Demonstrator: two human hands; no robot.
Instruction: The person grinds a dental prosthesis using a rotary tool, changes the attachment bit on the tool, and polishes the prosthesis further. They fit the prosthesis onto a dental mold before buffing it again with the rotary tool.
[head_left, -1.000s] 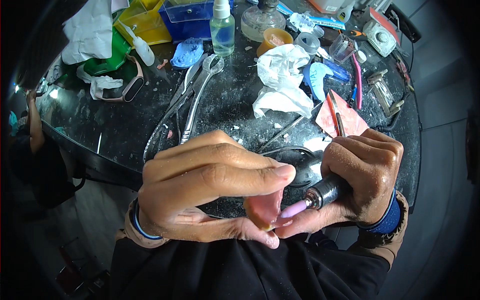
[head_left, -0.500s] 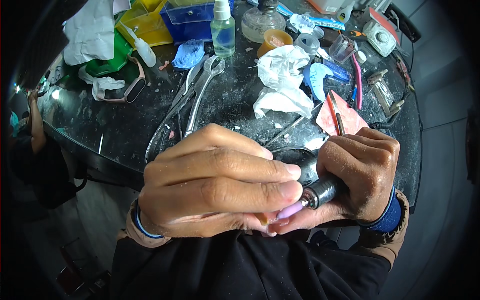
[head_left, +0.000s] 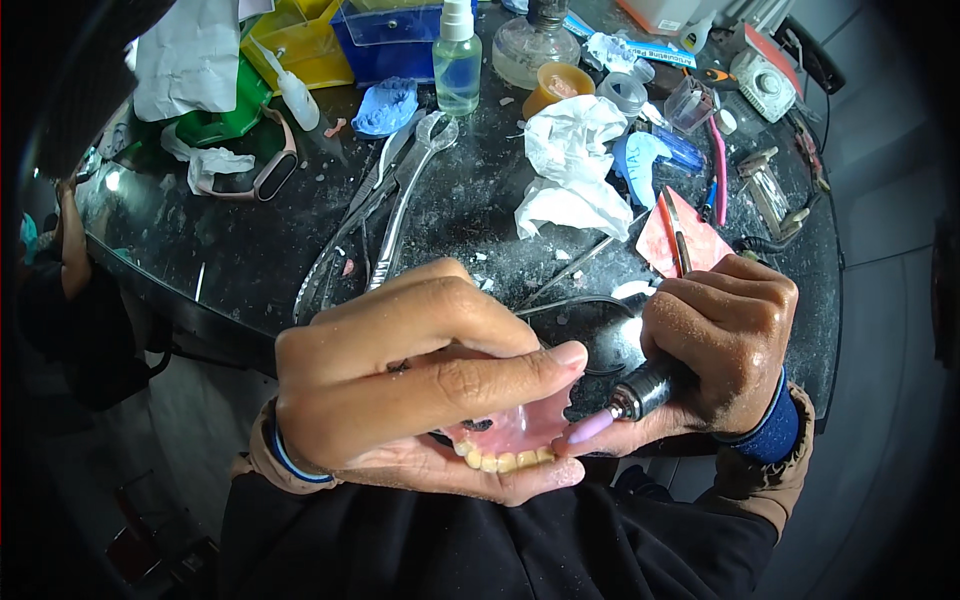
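Note:
My left hand (head_left: 400, 385) is closed around a denture (head_left: 535, 425) with a pink base and a row of yellowish teeth. Fingers cross over its top, the thumb lies under the teeth, and much of its left side is hidden. My right hand (head_left: 722, 345) grips a black rotary handpiece (head_left: 652, 388). Its pale purple grinding bit (head_left: 592, 427) points left, beside the denture's right edge; I cannot tell whether they touch. The right thumb reaches below the bit toward the denture. Fine pale dust speckles the right hand.
Beyond my hands on the dark, dusty table lie a metal wrench (head_left: 408, 190), crumpled tissue (head_left: 575, 165) and a pink sheet (head_left: 690, 245) with a knife (head_left: 676, 230) across it. Farther back stand a spray bottle (head_left: 457, 62) and a glass burner (head_left: 530, 52). Another person (head_left: 70, 300) is at far left.
The left fingers have lifted and curled back, and the denture has tilted into view with its inner surface and teeth showing. The bit now shows apart from the left fingertips.

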